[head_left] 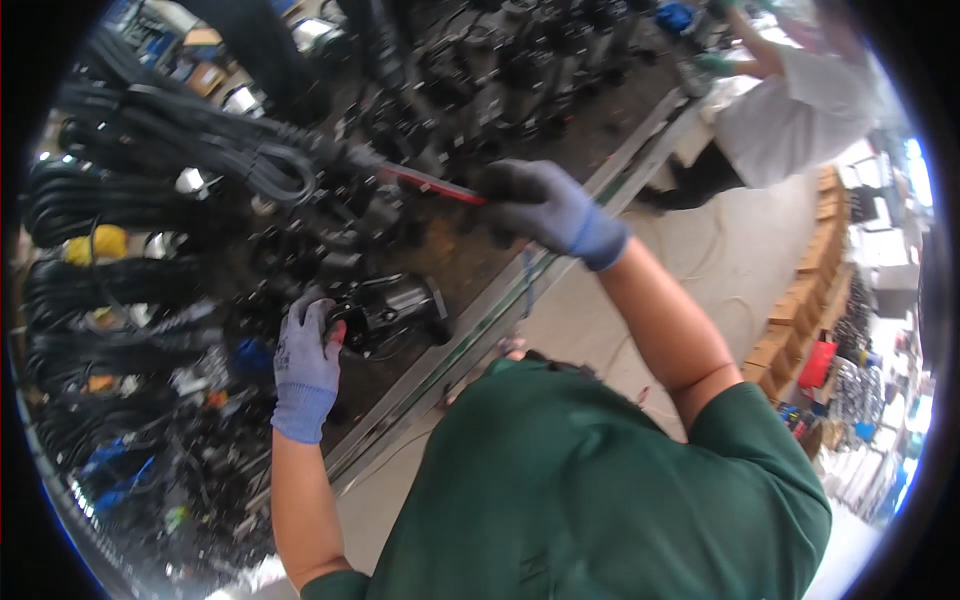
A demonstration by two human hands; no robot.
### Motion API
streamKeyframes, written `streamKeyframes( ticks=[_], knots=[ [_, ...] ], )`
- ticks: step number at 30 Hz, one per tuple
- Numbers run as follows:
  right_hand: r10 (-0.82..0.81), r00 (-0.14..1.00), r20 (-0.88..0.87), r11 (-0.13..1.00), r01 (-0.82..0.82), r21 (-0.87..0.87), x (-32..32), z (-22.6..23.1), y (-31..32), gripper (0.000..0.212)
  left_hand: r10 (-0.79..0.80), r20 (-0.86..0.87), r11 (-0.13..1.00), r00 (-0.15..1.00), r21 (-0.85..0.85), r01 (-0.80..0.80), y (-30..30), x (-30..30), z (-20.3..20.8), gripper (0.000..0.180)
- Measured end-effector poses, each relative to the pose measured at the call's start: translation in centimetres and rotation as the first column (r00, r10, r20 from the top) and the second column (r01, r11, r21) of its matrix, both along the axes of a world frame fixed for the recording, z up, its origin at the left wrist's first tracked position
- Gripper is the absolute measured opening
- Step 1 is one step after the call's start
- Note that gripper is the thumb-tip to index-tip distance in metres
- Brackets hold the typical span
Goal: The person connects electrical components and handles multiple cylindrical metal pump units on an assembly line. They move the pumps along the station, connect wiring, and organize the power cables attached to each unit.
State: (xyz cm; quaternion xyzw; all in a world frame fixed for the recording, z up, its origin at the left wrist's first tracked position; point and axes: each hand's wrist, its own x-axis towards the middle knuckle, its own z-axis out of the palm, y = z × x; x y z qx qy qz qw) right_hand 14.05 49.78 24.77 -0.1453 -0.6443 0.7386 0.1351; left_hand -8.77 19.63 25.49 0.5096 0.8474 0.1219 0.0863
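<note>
My right hand (545, 205), in a grey-blue glove with dark fingertips, grips the end of a thin red and black rod-like tool (432, 184) that points left toward a black part in the pile. My left hand (305, 355), in a grey glove, rests on a black cylindrical motor-like part (395, 305) with a shiny metal end, lying on the workbench (470, 330). My green shirt fills the lower middle of the view.
Bundles of black cable (150, 140) lie coiled across the bench's left side, with several dark metal parts behind. A person in a white shirt (800, 100) works at the far right end. Stacked cardboard boxes (810, 290) and a concrete floor lie to the right.
</note>
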Motion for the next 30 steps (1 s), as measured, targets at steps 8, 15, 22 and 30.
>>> streamKeyframes(
  ticks=[8,15,22,30],
  knots=[
    [0.065,0.997,-0.043,0.998,-0.064,0.027,-0.5,-0.8,1.0,0.021,0.060,-0.059,0.945,0.996,-0.319,-0.076,-10.5,-6.7,-2.0,0.042],
    [0.081,0.993,-0.084,0.997,-0.080,0.014,-1.6,-1.7,1.1,0.021,0.085,-0.024,0.929,0.996,-0.361,-0.088,-15.2,-7.9,-4.4,0.041],
    [0.086,0.984,-0.159,0.996,-0.081,0.039,-2.1,-2.5,1.2,0.031,-0.049,-0.050,0.949,0.998,-0.315,0.030,-13.8,-5.1,-1.8,0.037],
    [0.118,0.989,-0.090,0.992,-0.121,-0.024,-1.4,-1.5,2.1,0.036,-0.467,-0.116,0.880,0.877,-0.158,0.448,0.3,0.5,2.6,0.045]
  ],
)
